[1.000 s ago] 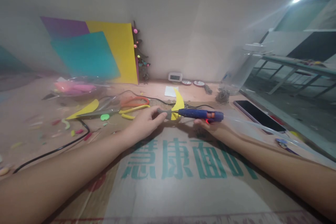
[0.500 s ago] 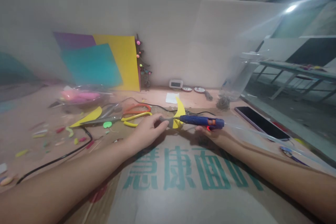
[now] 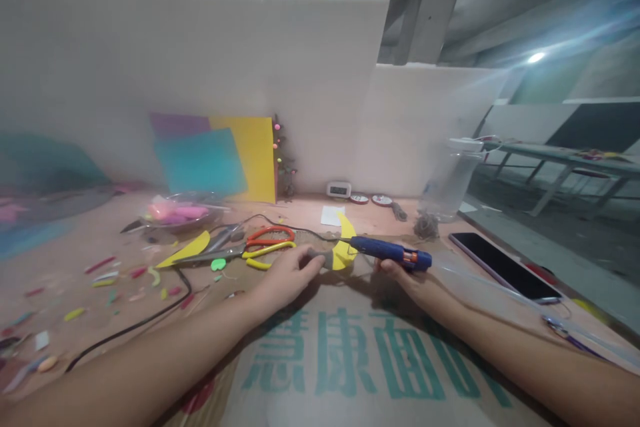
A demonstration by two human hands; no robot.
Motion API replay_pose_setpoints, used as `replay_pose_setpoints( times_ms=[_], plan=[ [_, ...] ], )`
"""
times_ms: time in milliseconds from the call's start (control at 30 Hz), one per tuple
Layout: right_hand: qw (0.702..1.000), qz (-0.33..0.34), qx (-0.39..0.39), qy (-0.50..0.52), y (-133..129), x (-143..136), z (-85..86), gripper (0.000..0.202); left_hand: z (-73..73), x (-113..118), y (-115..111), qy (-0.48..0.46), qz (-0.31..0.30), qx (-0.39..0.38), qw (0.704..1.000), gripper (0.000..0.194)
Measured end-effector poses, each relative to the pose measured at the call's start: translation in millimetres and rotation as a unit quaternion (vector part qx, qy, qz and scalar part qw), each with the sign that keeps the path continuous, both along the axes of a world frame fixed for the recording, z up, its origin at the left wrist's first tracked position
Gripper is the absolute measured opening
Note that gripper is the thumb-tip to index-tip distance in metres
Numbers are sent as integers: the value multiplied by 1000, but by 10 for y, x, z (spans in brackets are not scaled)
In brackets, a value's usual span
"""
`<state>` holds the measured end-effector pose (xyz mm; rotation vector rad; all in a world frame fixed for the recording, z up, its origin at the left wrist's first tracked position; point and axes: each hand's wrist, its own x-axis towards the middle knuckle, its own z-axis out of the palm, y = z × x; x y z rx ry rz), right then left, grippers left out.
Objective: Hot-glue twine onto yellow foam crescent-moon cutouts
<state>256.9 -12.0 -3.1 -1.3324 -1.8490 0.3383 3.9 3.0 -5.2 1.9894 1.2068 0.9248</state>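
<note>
Between thumb and fingers, my left hand (image 3: 287, 277) pinches a small dark grey piece (image 3: 327, 258). A yellow crescent-shaped cutout (image 3: 344, 253) stands against that piece's right side; whether the two are joined I cannot tell. My right hand (image 3: 410, 282) is closed around a blue glue gun (image 3: 383, 249), its nozzle pointing left at the crescent. The nozzle overlaps the crescent in view, so contact is unclear. Scissors (image 3: 270, 247) with one red and one yellow handle lie just left of my left hand, beside another yellow cutout (image 3: 187, 251).
Small coloured scraps (image 3: 75, 313) and a black cable (image 3: 130, 330) spread over the left side. A plastic bowl (image 3: 213, 203) with pink pieces stands behind them. To the right lie a phone (image 3: 505, 267) and a clear jug (image 3: 447, 177). Coloured sheets (image 3: 200, 160) lean at the back.
The view has tilted upward, so the table and both hands appear lower. The red light on the glue gun no longer shows. Both hands keep their holds.
</note>
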Motion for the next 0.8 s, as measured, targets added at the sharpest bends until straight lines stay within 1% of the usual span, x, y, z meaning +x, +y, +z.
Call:
replay_pose_setpoints(
  times_ms=[133,333,433,500,667,733,800],
  plan=[
    [998,-13,-53,16,18,3,8,41,13,0,-8,-16,7,-29,999,28],
    [998,-11,-60,33,15,-6,-4,40,-1,-4,8,-29,13,-32,999,28],
    [998,-12,-58,20,-16,-27,9,40,-13,-10,32,-31,12,-30,999,28],
    [998,-28,-58,11,-33,-37,20,40,-30,-20,52,-35,9,-24,999,28],
    [993,-75,-91,-10,-32,-31,21,46,-76,-50,78,-37,20,-20,999,28],
    [993,-81,-88,-19,-25,-23,9,45,-77,-53,75,-37,23,-23,999,28],
    [994,-72,-73,-23,-24,-18,-2,42,-69,-51,69,-38,22,-20,999,27]
  ],
)
